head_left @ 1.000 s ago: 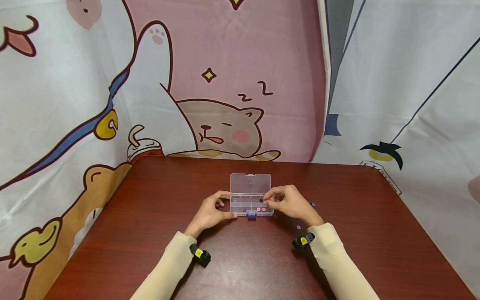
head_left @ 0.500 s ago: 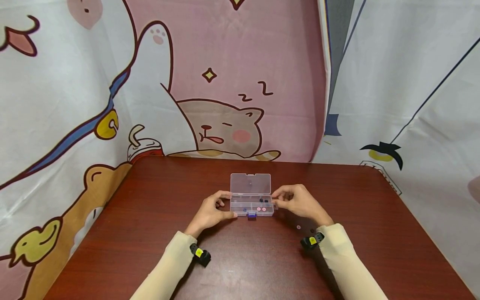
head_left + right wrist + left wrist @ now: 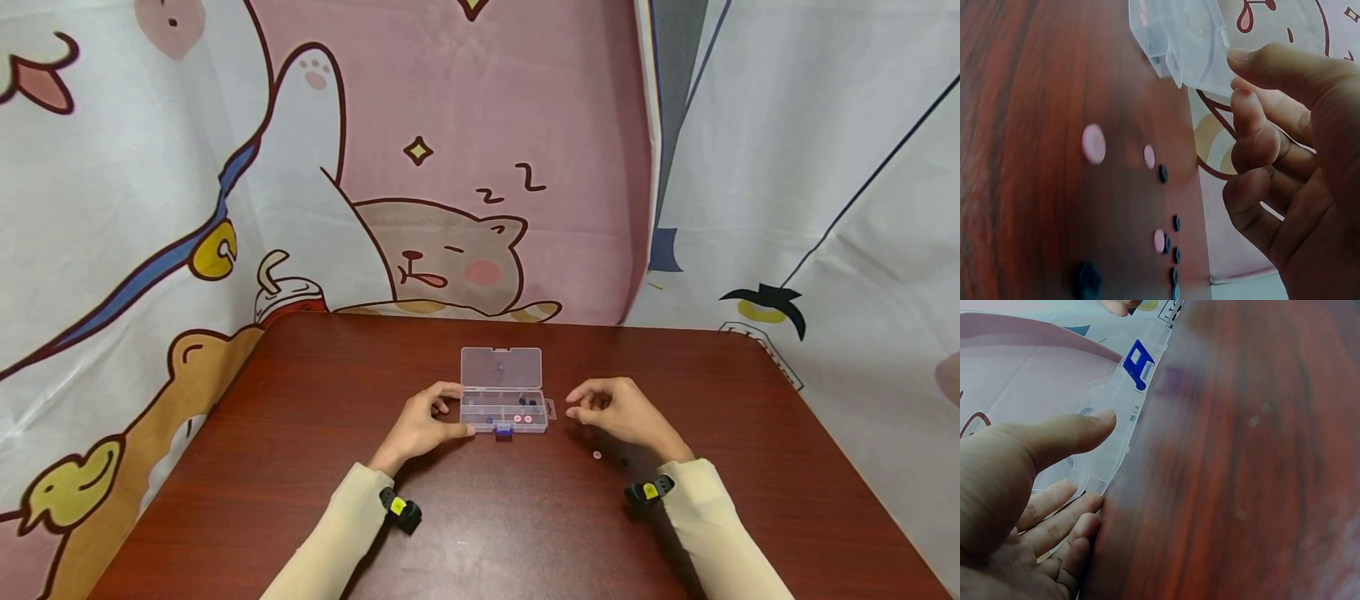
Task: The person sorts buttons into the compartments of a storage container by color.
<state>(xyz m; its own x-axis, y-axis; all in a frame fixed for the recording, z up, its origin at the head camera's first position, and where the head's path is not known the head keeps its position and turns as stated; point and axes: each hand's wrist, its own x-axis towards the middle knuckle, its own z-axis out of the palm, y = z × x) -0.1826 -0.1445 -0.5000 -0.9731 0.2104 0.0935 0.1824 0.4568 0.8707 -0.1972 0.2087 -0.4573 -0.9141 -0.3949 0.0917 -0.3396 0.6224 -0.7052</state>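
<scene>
A clear plastic compartment box (image 3: pixel 474 410) lies on the table with its lid (image 3: pixel 501 367) raised and a blue latch (image 3: pixel 1139 364) at the front. Dark buttons (image 3: pixel 527 402) lie in a rear compartment, and two pink buttons (image 3: pixel 522 419) in a front one. My left hand (image 3: pixel 423 425) holds the box by its left end, thumb at the front corner and index finger toward the back. To the right of the box, apart from it, hovers my right hand (image 3: pixel 622 408). Its fingers (image 3: pixel 1250 140) are loosely bent, with nothing visible between them.
Several loose buttons lie on the table (image 3: pixel 465 517) near my right hand, among them a pink button (image 3: pixel 1094 144) and a dark button (image 3: pixel 1163 174). A clear hanging tab (image 3: pixel 551 409) juts from the box's right end. Printed cloth (image 3: pixel 585 167) hangs behind the table.
My right hand has left the box's rear compartment and moved right, away from the box. More dark buttons show in that compartment now. The left hand stays put.
</scene>
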